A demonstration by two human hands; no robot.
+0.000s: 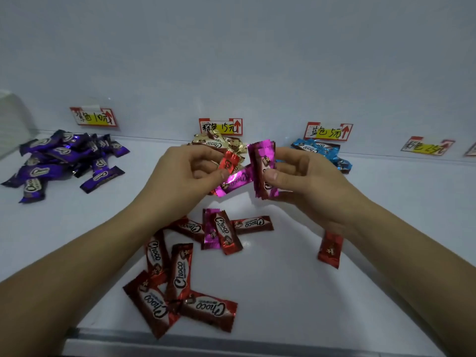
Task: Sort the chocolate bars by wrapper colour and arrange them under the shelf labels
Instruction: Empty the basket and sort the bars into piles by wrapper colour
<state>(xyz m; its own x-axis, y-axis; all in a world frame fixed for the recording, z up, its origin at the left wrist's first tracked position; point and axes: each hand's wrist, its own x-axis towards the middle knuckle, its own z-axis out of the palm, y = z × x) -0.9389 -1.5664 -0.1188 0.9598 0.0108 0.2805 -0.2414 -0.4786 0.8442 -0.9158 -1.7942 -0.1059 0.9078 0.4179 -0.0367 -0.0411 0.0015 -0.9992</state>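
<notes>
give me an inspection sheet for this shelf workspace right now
surface: white shelf, bars lying loose on it
job's things: purple bars piled under the left label; gold bars under the middle label; blue bars under the third label; red bars loose in front, one loose pink bar among them
clutter: clear plastic object at far left, kind unclear
grippers: left hand pinches a single red bar; right hand grips a stack of pink bars
cables: nothing seen
surroundings: white back wall; fourth label at right
</notes>
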